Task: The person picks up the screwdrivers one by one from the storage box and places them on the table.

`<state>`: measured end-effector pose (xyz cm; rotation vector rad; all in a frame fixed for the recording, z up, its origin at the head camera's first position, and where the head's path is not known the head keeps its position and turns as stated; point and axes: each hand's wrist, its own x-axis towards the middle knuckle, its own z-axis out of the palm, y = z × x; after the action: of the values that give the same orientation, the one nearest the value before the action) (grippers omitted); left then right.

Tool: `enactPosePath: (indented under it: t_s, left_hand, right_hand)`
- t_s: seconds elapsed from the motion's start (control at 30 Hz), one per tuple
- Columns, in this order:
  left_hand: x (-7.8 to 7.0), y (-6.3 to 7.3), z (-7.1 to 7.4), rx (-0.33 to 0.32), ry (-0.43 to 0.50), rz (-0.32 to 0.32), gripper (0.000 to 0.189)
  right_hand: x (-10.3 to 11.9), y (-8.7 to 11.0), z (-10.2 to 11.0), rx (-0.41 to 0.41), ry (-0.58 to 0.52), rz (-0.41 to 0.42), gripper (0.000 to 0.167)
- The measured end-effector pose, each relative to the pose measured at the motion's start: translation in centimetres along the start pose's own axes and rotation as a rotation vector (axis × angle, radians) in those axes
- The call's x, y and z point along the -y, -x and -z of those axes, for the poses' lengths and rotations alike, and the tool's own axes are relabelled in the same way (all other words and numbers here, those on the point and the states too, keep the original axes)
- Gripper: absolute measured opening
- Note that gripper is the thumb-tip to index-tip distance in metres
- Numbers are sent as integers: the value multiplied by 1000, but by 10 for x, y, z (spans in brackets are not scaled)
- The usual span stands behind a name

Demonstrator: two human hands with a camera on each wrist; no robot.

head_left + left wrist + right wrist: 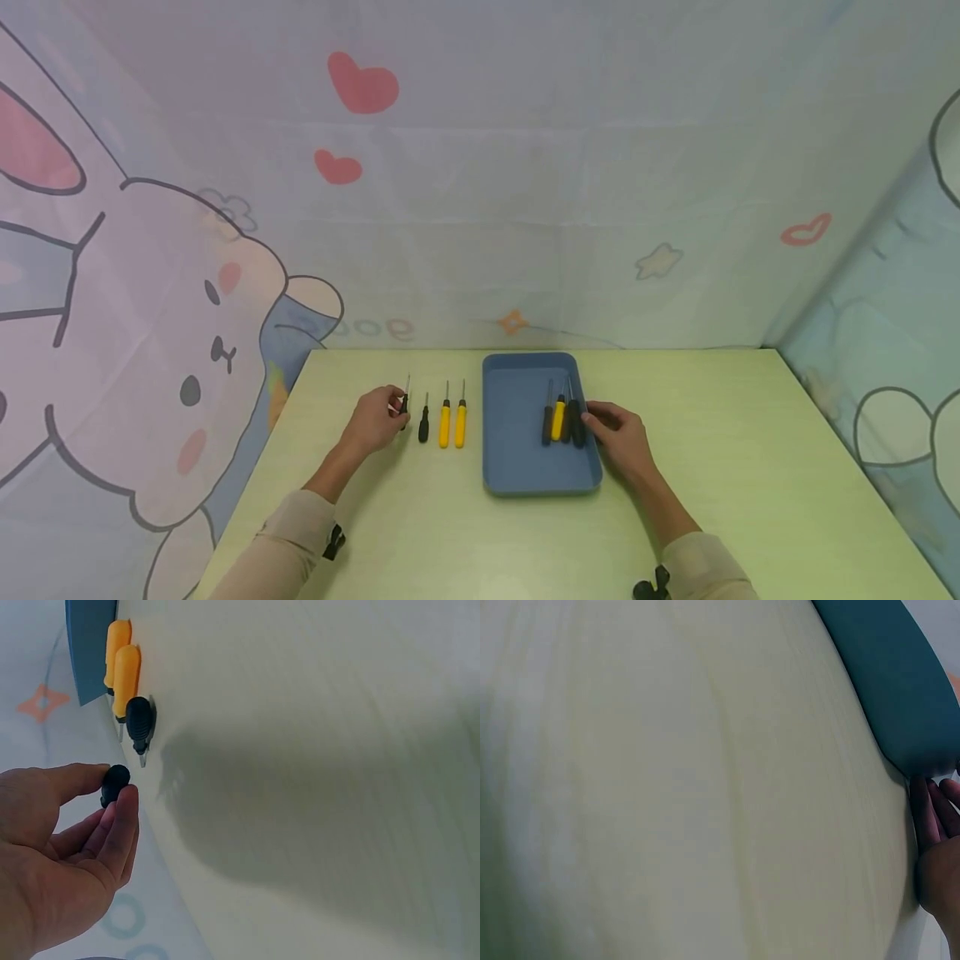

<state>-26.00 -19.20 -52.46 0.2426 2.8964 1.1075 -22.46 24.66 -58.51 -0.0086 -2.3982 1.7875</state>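
Note:
My left hand pinches a small black screwdriver between thumb and fingertips, its shaft pointing away from me. Just right of it, a short black screwdriver lies on the table. Two yellow-handled screwdrivers lie side by side beyond that one. My right hand holds the right rim of the blue tray, thumb at the top edge, fingers against the outer wall in the right wrist view. Inside the tray, several dark-handled screwdrivers and a yellow one sit near that hand.
The pale yellow-green table ends at the back against a cloth backdrop printed with hearts and a rabbit. The tray's raised walls stand between the loose screwdrivers and my right hand.

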Motion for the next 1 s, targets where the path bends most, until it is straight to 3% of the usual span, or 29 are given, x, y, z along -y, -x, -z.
enactPosePath:
  t_s: [0.2, 1.0]
  left_hand:
    - [4, 0, -9, -10, -23, 36, 38]
    - [3, -2, -23, -14, -191, 52, 32]
  right_hand:
    - [-6, -1, 0, -14, 13, 15, 38]
    - [-2, 1, 0, -3, -6, -4, 40]
